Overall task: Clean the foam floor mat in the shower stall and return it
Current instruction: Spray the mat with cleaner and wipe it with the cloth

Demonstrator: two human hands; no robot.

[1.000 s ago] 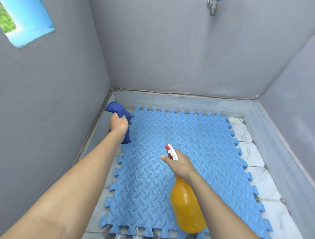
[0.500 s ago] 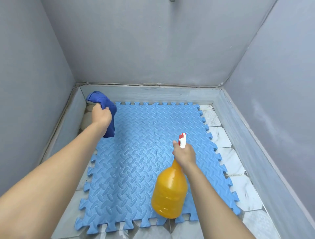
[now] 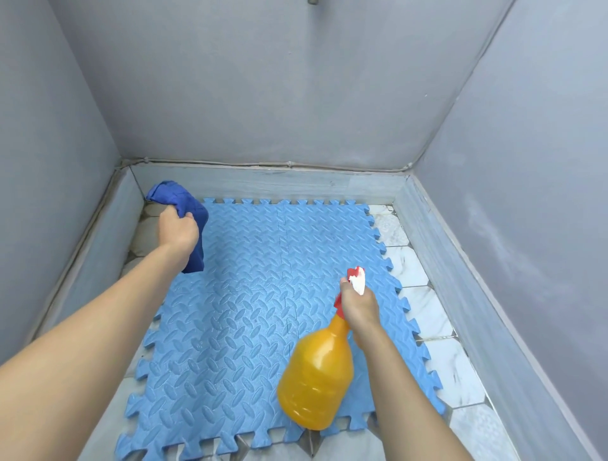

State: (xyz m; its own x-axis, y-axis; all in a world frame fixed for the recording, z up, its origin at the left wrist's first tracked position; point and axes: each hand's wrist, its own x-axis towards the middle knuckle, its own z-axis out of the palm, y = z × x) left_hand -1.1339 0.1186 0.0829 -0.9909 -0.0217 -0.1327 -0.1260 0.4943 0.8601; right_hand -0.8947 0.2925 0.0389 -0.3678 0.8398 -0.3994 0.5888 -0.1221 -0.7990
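Note:
A light blue foam floor mat (image 3: 250, 296) with a tread pattern and toothed edges lies flat on the shower stall floor. My left hand (image 3: 177, 228) is closed around a dark blue cloth (image 3: 184, 204), held over the mat's far left corner. My right hand (image 3: 358, 304) grips the neck of an orange spray bottle (image 3: 316, 378) with a red and white trigger head. The bottle hangs tilted over the mat's right half, nozzle pointing away from me.
Grey walls (image 3: 263, 82) close the stall on three sides, with a low grey skirting (image 3: 263, 184) along their base. White marble-look floor tiles (image 3: 424, 306) show to the right of the mat. A pipe end (image 3: 312, 1) pokes in at the top.
The view has swung right, so the window at upper left is gone. My right hand with the bottle has moved right across the mat. My left hand keeps hold of the cloth at the far left corner.

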